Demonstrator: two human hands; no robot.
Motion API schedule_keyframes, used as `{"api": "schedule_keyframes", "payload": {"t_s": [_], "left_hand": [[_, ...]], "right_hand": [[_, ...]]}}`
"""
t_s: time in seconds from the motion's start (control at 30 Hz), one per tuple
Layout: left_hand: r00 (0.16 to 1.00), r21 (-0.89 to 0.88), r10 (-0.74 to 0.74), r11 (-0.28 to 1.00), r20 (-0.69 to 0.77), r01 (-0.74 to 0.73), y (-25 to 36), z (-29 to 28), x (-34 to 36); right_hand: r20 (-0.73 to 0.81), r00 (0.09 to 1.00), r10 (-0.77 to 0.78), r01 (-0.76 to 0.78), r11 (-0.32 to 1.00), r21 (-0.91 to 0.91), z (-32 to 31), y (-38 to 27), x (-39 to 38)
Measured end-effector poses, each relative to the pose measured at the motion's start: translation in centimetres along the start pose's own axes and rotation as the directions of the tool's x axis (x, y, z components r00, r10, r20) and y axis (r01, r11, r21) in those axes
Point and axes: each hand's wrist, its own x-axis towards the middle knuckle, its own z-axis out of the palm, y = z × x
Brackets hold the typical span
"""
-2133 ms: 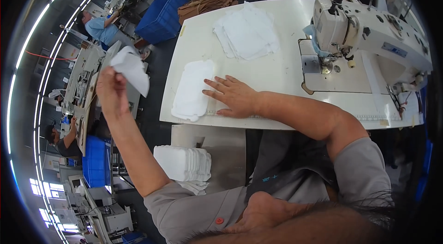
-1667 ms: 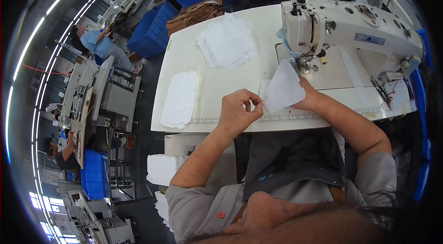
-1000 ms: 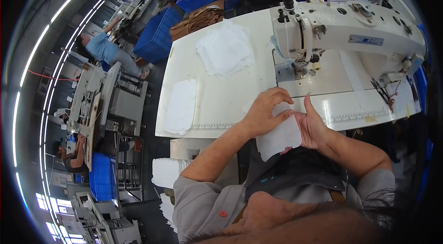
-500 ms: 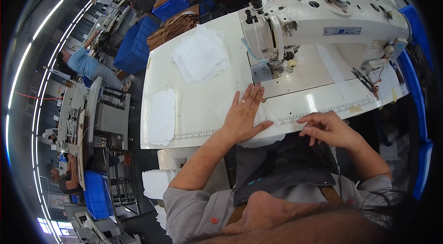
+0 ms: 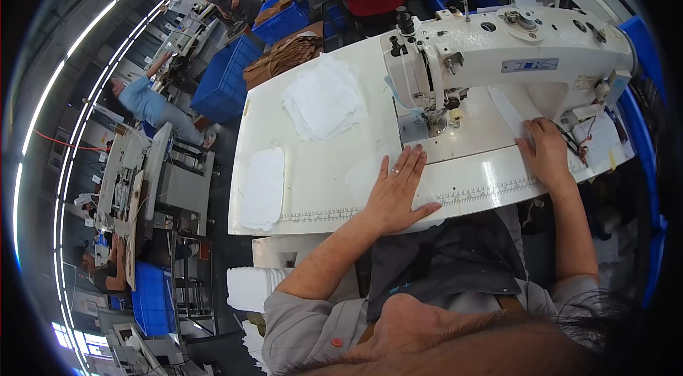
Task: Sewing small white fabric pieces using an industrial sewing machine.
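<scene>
Left hand [image 5: 400, 198], lower centre of the frame: grip spread flat, palm down over a white fabric piece [image 5: 361, 177] on the desk [image 5: 313, 173]. Right hand [image 5: 549, 152], right of centre: fingers bent beside a white strip [image 5: 505, 109] and dark snips [image 5: 572, 143], any hold unclear. White sewing machine [image 5: 505, 52], upper right; white fabric pile [image 5: 324, 100], upper centre.
</scene>
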Motion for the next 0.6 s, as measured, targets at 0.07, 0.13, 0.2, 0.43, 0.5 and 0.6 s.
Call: {"api": "schedule_keyframes", "payload": {"t_s": [0.07, 0.13, 0.2, 0.43, 0.5, 0.6], "left_hand": [[1.0, 0.003, -0.003, 1.0, -0.013, 0.003, -0.8, -0.1, 0.5], [0.999, 0.018, -0.018, 1.0, -0.027, 0.018, -1.4, -0.1, 0.8], [0.999, 0.03, -0.028, 0.999, -0.044, 0.03, -1.5, -0.2, 0.7], [0.959, -0.352, -0.023, 0.932, -0.282, -0.081, -1.1, -2.4, -0.7], [0.961, -0.781, -0.202, 0.625, -0.187, -0.021, -0.5, -2.1, -1.2], [0.981, -0.993, -0.194, 0.114, -0.01, 0.012, 1.3, -2.2, 0.1]], "right_hand": [[0.005, 0.999, 0.046, -0.046, 0.998, 0.039, 0.4, 0.1, 0.3], [0.034, 0.992, 0.124, -0.125, 0.991, 0.053, 0.5, 0.2, 0.5], [0.035, 0.99, 0.139, -0.142, 0.984, 0.11, 0.5, 0.7, 0.4], [0.017, 0.984, 0.178, -0.167, 0.879, 0.446, -1.7, -2.9, -0.2], [0.138, 0.987, 0.078, -0.149, 0.756, 0.638, -2.8, -6.8, -0.4], [0.12, 0.979, -0.163, 0.007, 0.619, 0.785, -2.2, -10.5, -1.6]]}}
